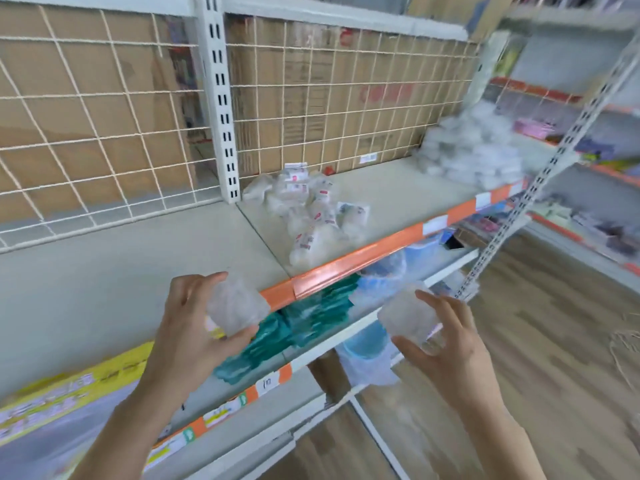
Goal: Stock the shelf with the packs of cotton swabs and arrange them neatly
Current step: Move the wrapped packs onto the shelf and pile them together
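My left hand [188, 322] grips a clear pack of cotton swabs [235, 308] just in front of the shelf's orange front edge. A second clear pack [410, 315] is held in my right hand [446, 337], lower and to the right, out over the lower shelf. The grey shelf board [121, 271] stretches ahead. A loose heap of swab packs with red labels [311, 209] lies on it past the upright post. Far right on the same board sits a blurred stack of clear packs [474, 150].
A white wire grid [104, 133] backs the shelf, with cardboard boxes behind it. A slotted white post [221, 98] divides two bays. Teal packets [294, 323] and blue-lidded tubs [367, 344] fill the lower shelf. Wooden floor [519, 341] and another rack lie to the right.
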The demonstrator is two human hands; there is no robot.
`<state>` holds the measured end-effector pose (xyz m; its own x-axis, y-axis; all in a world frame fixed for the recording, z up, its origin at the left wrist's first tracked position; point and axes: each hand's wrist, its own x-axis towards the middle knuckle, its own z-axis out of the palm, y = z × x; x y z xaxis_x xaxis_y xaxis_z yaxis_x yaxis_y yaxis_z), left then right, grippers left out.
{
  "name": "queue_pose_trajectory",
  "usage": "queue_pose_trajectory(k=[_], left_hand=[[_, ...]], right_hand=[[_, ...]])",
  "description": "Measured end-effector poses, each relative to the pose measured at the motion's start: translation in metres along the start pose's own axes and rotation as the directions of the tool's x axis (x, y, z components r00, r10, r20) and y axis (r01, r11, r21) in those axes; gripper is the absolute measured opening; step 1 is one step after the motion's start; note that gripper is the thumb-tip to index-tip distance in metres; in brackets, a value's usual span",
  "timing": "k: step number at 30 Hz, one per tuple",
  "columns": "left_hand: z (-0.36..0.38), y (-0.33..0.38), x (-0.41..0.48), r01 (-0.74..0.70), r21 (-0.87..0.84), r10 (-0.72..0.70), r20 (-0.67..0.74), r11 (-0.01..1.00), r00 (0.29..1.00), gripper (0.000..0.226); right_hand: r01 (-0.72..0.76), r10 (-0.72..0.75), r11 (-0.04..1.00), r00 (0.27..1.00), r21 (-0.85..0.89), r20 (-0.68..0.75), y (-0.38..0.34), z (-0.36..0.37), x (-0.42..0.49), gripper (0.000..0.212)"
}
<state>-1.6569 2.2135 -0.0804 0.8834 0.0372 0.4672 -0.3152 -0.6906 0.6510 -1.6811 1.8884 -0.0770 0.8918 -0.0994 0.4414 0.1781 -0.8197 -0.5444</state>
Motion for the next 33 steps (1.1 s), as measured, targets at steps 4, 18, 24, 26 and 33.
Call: queue_pose_trajectory(k=[4, 18, 24, 26, 33], left_hand=[[0.035, 0.024, 0.025, -0.053, -0.016, 0.054, 0.07, 0.998, 0.996, 0.078], [0.185, 0.101, 0.148, -0.22, -0.213, 0.255, 0.156, 0.952, 0.954, 0.075], [0.24, 0.13, 0.21, -0.185, -0.268, 0.235, 0.166, 0.945, 0.958, 0.073], [0.258, 0.136, 0.226, -0.202, -0.273, 0.253, 0.167, 0.941, 0.953, 0.072], [0.317, 0.14, 0.261, -0.192, -0.309, 0.277, 0.261, 0.932, 0.925, 0.067]], right_hand=[[-0.087, 0.084, 0.996, 0.994, -0.034, -0.072, 0.032, -0.028, -0.006, 0.066], [-0.275, 0.232, 0.952, 0.934, -0.135, -0.272, 0.142, -0.094, 0.065, 0.07], [-0.307, 0.26, 0.944, 0.92, -0.125, -0.295, 0.181, -0.111, 0.125, 0.069], [-0.317, 0.268, 0.939, 0.918, -0.134, -0.293, 0.193, -0.111, 0.138, 0.069], [-0.359, 0.315, 0.926, 0.905, -0.114, -0.285, 0.244, -0.106, 0.18, 0.068]])
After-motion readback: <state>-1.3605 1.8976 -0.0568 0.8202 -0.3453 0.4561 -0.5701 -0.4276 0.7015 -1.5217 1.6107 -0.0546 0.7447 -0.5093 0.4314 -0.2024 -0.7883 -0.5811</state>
